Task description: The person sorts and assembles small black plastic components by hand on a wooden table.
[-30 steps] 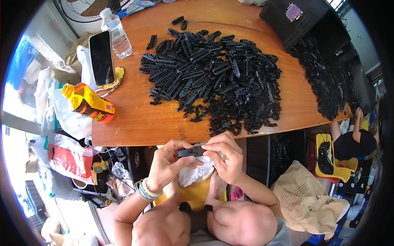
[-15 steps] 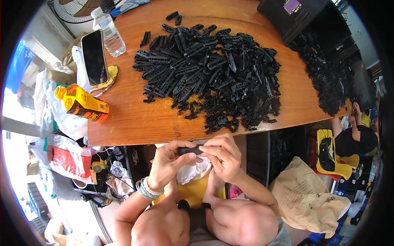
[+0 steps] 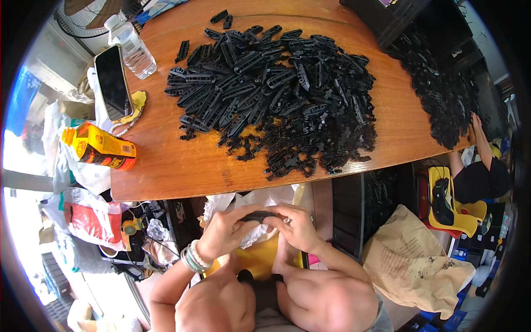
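Just below the table's near edge, a black elongated plastic part [image 3: 258,216] is held between my two hands. My left hand [image 3: 222,232], with bracelets at its wrist, grips the left end between thumb and fingers. Fingers and thumb of my right hand [image 3: 297,229] close on the other end, partly covering it. Beyond them on the table lies a heap of long black plastic parts [image 3: 238,83] with slotted backs. Small black clips [image 3: 301,144] are piled along its near side. Whether a clip is in my fingers cannot be seen.
On the wooden table [image 3: 160,171], a drink bottle [image 3: 105,146], a phone [image 3: 113,83] and a clear water bottle [image 3: 133,48] stand at left. At right, more black parts [image 3: 437,94] spill from a dark bin, where another person's arm [image 3: 482,138] reaches. Below are a paper bag [image 3: 412,260] and a yellow chair [image 3: 459,218].
My hands have come down, away from the table edge, with the black part still between them. My right-hand fingers now wrap further over it. The other person's arm reaches higher toward the parts.
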The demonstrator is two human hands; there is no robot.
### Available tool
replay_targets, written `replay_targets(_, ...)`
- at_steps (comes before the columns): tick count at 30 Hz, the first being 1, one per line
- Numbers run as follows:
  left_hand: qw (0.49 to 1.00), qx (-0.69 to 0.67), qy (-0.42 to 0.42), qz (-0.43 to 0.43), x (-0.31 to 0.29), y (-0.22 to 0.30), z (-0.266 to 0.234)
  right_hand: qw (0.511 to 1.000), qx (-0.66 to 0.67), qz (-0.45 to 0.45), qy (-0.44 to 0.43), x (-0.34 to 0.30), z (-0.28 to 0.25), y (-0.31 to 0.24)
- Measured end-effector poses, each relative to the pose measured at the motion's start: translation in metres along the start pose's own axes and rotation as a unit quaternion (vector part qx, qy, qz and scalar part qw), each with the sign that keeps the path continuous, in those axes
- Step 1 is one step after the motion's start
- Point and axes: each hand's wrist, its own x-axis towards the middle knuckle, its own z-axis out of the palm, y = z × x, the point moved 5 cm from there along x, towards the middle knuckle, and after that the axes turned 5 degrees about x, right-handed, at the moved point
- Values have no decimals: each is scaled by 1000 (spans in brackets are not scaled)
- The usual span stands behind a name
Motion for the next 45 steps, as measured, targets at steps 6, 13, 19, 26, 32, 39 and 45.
replay_targets(6, 970, 165, 160, 81, 13, 5, -41, 954, -174, -193, 149, 1, -25, -23)
replay_targets(13, 909, 245, 317, 117, 93, 0, -77, 817, -429, -322, 212, 25, -33, -42)
replay_targets(19, 846, 413, 316, 117, 114, 12, -69, 822, -398, -341, 222, 28, -33, -41)
replay_targets(26, 925, 122, 356, 50, 90, -3, -93, 849, -361, -336, 188, 31, -34, -40)
replay_targets(32, 885, -369, 283, -13, 65, -21, -89, 896, -297, -282, 169, 30, -35, -43)
replay_targets(39, 904, -311, 294, 14, 30, -1, -56, 916, -264, -228, 197, 24, -40, -37)
replay_targets(45, 930, -290, 224, 14, 22, -9, -33, 917, -194, -249, 244, 16, -40, -28)
